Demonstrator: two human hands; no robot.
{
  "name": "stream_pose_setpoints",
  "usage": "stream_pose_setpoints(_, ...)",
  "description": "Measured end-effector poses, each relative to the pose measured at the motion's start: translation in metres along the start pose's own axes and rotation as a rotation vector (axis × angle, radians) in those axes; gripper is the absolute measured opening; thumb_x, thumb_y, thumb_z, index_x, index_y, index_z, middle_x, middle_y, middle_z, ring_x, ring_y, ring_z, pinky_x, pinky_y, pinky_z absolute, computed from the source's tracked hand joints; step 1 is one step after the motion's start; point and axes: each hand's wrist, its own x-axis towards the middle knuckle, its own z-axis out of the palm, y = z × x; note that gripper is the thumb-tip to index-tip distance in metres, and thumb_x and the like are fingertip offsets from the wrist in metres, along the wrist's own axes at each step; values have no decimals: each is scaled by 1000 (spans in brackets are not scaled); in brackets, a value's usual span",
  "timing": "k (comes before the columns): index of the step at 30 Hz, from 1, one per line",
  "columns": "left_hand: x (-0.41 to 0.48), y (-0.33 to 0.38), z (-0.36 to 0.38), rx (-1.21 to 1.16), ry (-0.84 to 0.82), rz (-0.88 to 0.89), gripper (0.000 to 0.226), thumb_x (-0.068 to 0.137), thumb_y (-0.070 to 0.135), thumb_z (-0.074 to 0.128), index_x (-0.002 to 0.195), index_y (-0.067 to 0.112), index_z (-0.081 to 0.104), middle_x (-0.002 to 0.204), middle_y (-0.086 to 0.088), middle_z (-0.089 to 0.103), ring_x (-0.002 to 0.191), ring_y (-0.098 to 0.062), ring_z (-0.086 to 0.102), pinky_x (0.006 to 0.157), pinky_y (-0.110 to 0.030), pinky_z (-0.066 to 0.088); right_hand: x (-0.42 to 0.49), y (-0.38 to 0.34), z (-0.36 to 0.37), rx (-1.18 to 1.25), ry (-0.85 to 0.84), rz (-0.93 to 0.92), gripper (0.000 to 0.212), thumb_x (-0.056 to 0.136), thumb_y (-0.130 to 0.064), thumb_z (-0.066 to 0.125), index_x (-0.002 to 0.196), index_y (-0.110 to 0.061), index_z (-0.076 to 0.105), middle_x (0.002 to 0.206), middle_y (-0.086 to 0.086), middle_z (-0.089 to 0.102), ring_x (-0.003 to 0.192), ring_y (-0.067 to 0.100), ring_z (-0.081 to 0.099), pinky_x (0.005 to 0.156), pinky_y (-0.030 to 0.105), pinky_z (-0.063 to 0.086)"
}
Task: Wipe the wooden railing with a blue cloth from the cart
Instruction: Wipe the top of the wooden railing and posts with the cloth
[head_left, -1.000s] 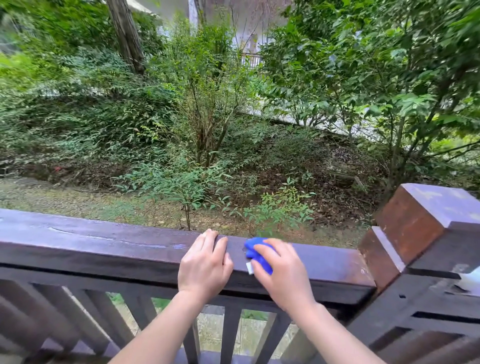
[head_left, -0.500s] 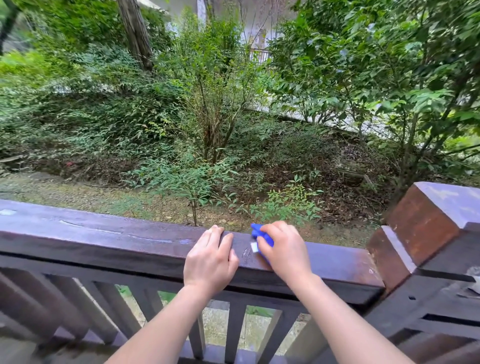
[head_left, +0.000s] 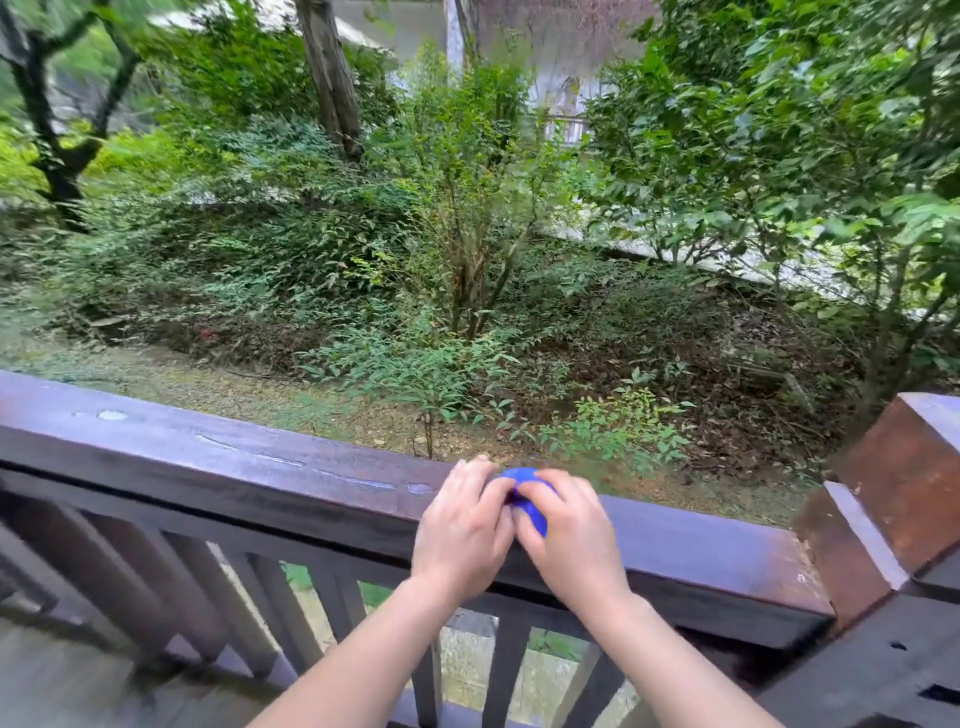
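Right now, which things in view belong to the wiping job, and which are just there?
Part of the job:
blue cloth, bunched between both hands
railing
left hand
right hand

Just there:
corner post
bushes
tree trunk

Leafy shrubs (head_left: 467, 218), tree trunk (head_left: 330, 73), corner post (head_left: 904, 483)
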Motion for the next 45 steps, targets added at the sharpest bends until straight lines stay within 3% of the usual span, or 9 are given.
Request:
stream_pose_setpoints(7, -13, -70, -60, 46, 188, -54, 28, 88, 15, 49, 106, 7, 69, 115, -14, 65, 111, -32, 59, 93, -41, 51, 23, -9, 16, -19, 45, 121, 22, 80, -24, 70, 101, -18, 68, 106, 3, 63, 93, 33, 55, 80, 37, 48)
stream_pose_setpoints(11, -28, -140, -78, 276, 289, -212, 32, 90, 21, 46, 101, 5, 71, 107, -19, 64, 99, -40, 61, 87, -46, 48, 13, -42, 36, -4, -36, -163, 25, 82, -33, 64, 107, -25, 64, 111, -5, 62, 95, 25, 54, 77, 35, 51)
stream_pose_setpoints(14, -38, -169, -65, 332, 348, -200, 24, 91, 22, 47, 95, 5, 63, 104, -19, 59, 93, -40, 56, 85, -47, 40, 36, -39, 37, -2, -34, -1, 22, 82, -27, 67, 103, -19, 66, 107, 1, 63, 93, 30, 56, 77, 39, 51)
stream_pose_setpoints(20, -44, -180, -27, 160, 438, -279, 13, 86, 28, 42, 93, 19, 49, 108, -3, 45, 99, -32, 46, 92, -44, 31, 23, -63, 58, -5, -14, -192, 28, 82, -29, 68, 109, -23, 63, 115, -2, 62, 101, 24, 55, 88, 32, 48)
stream_pose_setpoints(24, -44, -184, -24, 132, 441, -277, 14, 86, 31, 40, 91, 21, 48, 107, -2, 46, 98, -31, 45, 92, -42, 30, 48, -69, 63, 2, -5, 1, 23, 83, -26, 68, 105, -19, 65, 110, 2, 62, 96, 29, 54, 82, 36, 49)
stream_pose_setpoints(29, -42, -186, -24, 124, 461, -248, 13, 85, 30, 40, 90, 21, 48, 106, -2, 46, 96, -31, 45, 90, -43, 32, 44, -85, 73, 5, -50, -180, 26, 83, -32, 66, 108, -25, 63, 113, -3, 62, 100, 25, 54, 83, 34, 50)
stream_pose_setpoints(32, -42, -187, -22, 112, 490, -223, 14, 85, 31, 40, 91, 21, 48, 107, -3, 46, 95, -31, 46, 88, -43, 32, 60, -83, 73, 7, -32, -20, 26, 83, -30, 67, 107, -20, 64, 110, 0, 62, 96, 28, 54, 83, 37, 50)
stream_pose_setpoints(41, -41, -184, -23, 148, 527, -225, 14, 85, 29, 40, 90, 19, 48, 106, -3, 46, 95, -31, 47, 88, -43, 33, 64, -89, 82, -3, -31, -78, 27, 84, -29, 67, 107, -16, 64, 110, 4, 62, 96, 29, 54, 85, 37, 49)
stream_pose_setpoints(45, -39, -181, -24, 158, 532, -221, 12, 84, 28, 40, 90, 20, 47, 105, -2, 46, 94, -30, 47, 86, -41, 33, 60, -95, 89, 33, -92, -297, 30, 86, -39, 57, 111, -24, 60, 116, -2, 58, 102, 24, 52, 88, 32, 46)
